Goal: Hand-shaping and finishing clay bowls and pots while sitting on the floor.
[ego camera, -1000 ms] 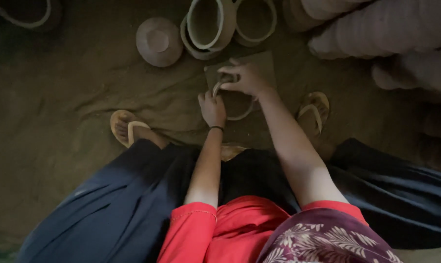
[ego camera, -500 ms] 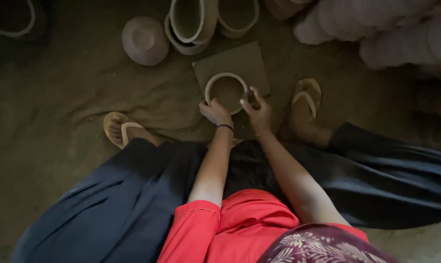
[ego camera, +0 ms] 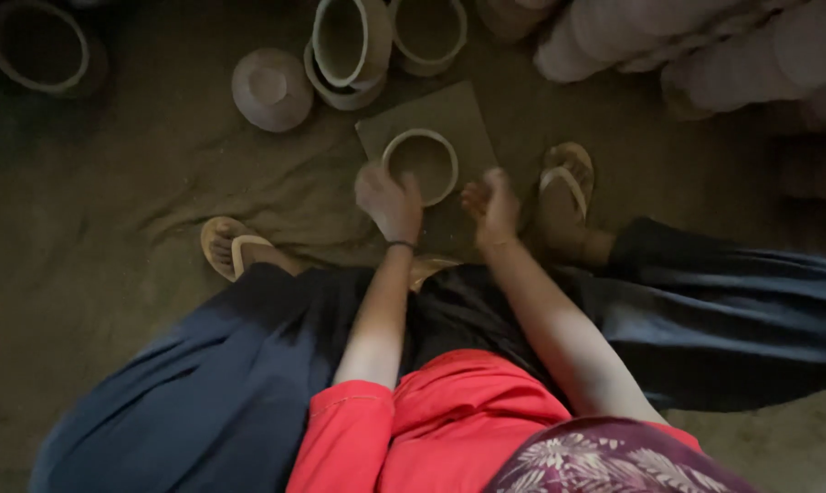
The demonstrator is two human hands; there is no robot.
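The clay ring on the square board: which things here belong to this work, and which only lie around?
In the work:
- clay ring
- square board
- left hand, at the ring's rim
- right hand, beside the ring

Lying around:
- upturned bowl
- open pots
- stacked pale pots
- sandals

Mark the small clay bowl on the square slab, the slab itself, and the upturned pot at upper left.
small clay bowl (ego camera: 420, 164): head view, inside floor.
square slab (ego camera: 454, 114): head view, bare upper right part.
upturned pot (ego camera: 271, 89): head view, its base.
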